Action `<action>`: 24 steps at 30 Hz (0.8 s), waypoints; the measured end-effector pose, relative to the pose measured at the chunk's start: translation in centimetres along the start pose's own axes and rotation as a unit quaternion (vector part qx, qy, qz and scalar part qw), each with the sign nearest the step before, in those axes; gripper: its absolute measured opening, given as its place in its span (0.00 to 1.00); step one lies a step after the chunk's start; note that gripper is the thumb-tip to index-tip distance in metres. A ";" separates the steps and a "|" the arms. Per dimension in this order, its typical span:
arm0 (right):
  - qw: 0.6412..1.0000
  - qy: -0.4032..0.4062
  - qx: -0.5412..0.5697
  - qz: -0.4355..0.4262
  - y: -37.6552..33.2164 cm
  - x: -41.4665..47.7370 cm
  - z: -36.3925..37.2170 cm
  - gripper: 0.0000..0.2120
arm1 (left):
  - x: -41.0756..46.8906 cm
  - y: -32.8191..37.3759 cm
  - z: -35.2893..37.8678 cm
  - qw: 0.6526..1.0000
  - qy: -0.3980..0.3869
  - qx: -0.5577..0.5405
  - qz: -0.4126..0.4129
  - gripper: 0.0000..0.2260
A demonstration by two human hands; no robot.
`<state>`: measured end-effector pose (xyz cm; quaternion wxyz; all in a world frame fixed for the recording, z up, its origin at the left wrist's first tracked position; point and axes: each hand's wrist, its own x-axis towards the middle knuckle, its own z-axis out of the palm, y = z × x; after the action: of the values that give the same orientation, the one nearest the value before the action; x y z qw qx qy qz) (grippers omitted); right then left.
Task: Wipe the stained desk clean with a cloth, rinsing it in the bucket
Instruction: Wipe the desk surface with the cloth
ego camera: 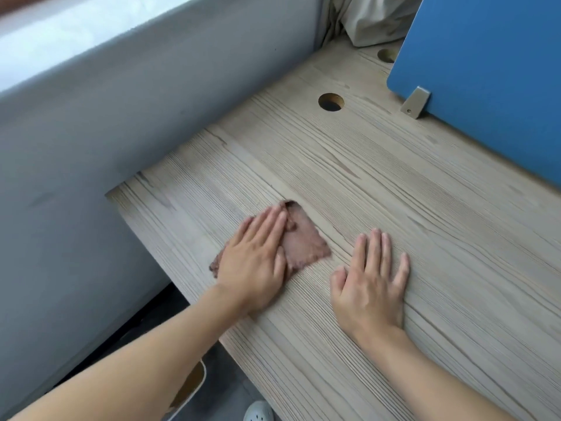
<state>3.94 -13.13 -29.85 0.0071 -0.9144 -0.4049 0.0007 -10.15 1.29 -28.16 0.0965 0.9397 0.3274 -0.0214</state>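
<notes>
At the far left we see a grey wall (91, 132) running along the wood-grain desk (425, 208). Near the desk's left edge the left hand (255, 262) lies flat on the brown cloth (300, 241), fingers straight and together, pressing it onto the desktop rather than clutching it. Just right of the cloth and not touching it, we find the right hand (370, 281) palm down on bare wood, its fingers straight and slightly spread, holding nothing, while farther back to the right sit a round cable hole (331, 101) and a blue divider panel (485, 71) on its grey bracket (416, 101).
</notes>
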 end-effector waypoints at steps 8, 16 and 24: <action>1.000 -0.002 -0.002 0.011 -0.2 0.0 0.0 0.35 | -5.2 0.5 0.9 1.000 -0.012 0.000 0.029 0.27; 0.993 0.015 0.065 -0.100 -5.6 -1.8 0.1 0.33 | -6.1 -0.7 0.8 0.998 0.022 -0.001 -0.051 0.27; 0.994 0.022 0.034 -0.102 -5.8 -1.9 0.7 0.32 | -4.2 -5.6 0.0 0.993 0.046 0.014 -0.103 0.28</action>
<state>-1.66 -10.60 -30.47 0.0472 -0.8675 -0.4952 -0.0063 -16.90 2.99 -28.69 0.0652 0.9022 0.4264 0.0072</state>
